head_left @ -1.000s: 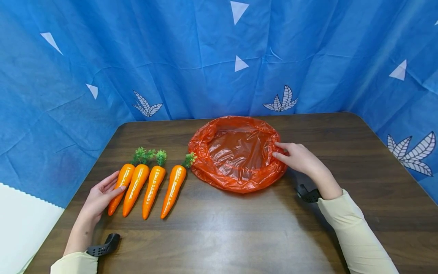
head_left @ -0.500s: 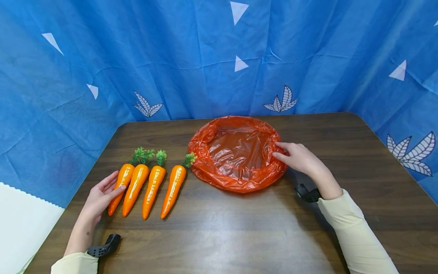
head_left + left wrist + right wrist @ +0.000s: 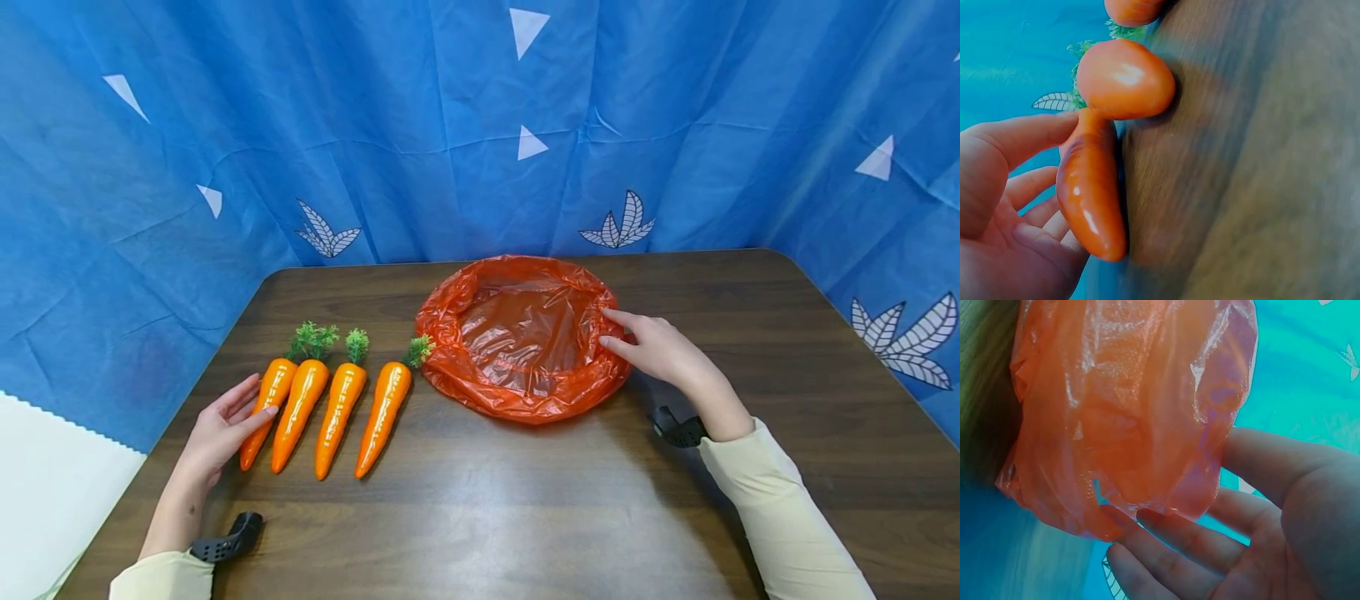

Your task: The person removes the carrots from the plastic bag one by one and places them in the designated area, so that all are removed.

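Note:
My left hand (image 3: 219, 433) spans the leftmost of several glossy toy carrots (image 3: 273, 392), its thumb across the top and its fingers along the left side; this carrot (image 3: 1090, 194) lies on the table. In the left wrist view some fingertips are hidden behind it. A red plastic bag (image 3: 525, 408) stands at the middle back, mouth up and rim rolled outward. My right hand (image 3: 656, 346) touches the bag's right rim, thumb and index finger extended and apart. In the right wrist view the bag (image 3: 1122, 412) hides the thumb tip.
Beside the held carrot lie a second carrot (image 3: 300, 417), a third (image 3: 340, 421) and a fourth (image 3: 383, 421), whose green top meets the bag. The brown wooden table (image 3: 495, 533) ends at a blue curtain (image 3: 465, 125). White cloth (image 3: 60, 492) hangs at the left.
The head view has shifted slightly. My right index fingertip sits a little higher on the bag's rim, farther from the thumb. The left hand, carrots and bag look unmoved.

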Motion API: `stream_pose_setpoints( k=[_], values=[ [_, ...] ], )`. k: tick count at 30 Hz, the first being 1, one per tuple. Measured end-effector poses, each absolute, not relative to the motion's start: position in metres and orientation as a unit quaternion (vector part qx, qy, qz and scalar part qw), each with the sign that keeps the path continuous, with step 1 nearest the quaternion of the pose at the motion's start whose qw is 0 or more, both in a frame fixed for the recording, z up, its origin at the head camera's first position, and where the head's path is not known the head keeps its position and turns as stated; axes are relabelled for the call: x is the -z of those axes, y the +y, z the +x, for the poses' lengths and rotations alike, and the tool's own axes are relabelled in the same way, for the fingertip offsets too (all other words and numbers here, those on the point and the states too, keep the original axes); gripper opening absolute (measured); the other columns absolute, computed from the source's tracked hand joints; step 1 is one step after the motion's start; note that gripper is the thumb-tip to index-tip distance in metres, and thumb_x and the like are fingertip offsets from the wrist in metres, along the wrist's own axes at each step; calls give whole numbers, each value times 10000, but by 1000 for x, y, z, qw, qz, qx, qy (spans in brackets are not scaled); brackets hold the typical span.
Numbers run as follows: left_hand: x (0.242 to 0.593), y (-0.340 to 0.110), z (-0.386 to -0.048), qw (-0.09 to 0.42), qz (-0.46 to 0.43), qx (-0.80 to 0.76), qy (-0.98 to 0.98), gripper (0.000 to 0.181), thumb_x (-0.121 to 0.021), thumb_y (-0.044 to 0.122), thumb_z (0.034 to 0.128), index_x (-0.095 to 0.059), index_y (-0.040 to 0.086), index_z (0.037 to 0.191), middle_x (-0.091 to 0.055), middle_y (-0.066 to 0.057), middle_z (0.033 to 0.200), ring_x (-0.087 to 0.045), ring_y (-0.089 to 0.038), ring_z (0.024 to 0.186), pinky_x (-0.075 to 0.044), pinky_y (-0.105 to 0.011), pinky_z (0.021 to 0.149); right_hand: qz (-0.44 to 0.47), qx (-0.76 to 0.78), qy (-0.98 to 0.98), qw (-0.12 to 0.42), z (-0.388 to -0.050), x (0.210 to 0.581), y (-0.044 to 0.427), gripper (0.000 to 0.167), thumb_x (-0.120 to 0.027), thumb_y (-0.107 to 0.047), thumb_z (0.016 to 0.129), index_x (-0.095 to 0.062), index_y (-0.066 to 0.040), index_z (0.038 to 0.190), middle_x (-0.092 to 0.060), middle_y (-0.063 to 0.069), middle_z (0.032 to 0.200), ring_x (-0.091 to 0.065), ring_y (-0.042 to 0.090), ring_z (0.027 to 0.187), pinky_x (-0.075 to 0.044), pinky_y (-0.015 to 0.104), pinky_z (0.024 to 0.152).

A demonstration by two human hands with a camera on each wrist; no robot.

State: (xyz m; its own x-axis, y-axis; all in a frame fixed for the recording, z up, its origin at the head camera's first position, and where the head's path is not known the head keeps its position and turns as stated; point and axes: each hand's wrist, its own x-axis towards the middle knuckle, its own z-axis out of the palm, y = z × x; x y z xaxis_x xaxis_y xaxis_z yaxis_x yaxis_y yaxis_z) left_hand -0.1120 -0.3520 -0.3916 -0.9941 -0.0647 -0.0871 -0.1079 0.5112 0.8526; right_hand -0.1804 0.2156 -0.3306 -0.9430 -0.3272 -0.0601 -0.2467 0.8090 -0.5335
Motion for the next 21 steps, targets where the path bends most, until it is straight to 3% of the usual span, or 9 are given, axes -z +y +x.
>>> stream_pose_setpoints(
  k=[8, 14, 18, 21],
  values=[
    [387, -352, -113, 23, -32, -480, 877, 748, -588, 273, 934, -161, -14, 1477, -221, -299, 1454, -292, -484, 1259, -409, -81, 778, -146, 286, 944, 71, -178, 325, 222, 594, -545, -298, 954, -352, 15, 1420, -445, 277, 1327, -542, 395, 1058, -480, 505, 818],
    [384, -351, -116, 29, -25, -463, 885, 753, -583, 287, 936, -155, -12, 1478, -204, -299, 1460, -290, -487, 1260, -428, -132, 810, -133, 292, 945, 67, -173, 324, 241, 699, -501, -407, 953, -228, -34, 1478, -375, 290, 1377, -425, 459, 1183, -398, 583, 882],
    [380, -350, -118, 34, -21, -443, 895, 750, -567, 307, 942, -146, 2, 1484, -195, -287, 1469, -297, -476, 1264, -424, -324, 907, -114, 286, 949, 63, -168, 323, 259, 761, -463, -465, 951, -135, -48, 1497, -341, 316, 1385, -384, 492, 1198, -349, 625, 897],
    [374, -350, -118, 32, -13, -435, 900, 740, -549, 300, 952, -132, 0, 1485, -169, -290, 1475, -269, -493, 1269, -340, -511, 942, -102, 271, 955, 65, -165, 323, 273, 787, -441, -493, 950, -101, -38, 1496, -304, 334, 1394, -369, 511, 1195, -334, 641, 894]
  ],
)
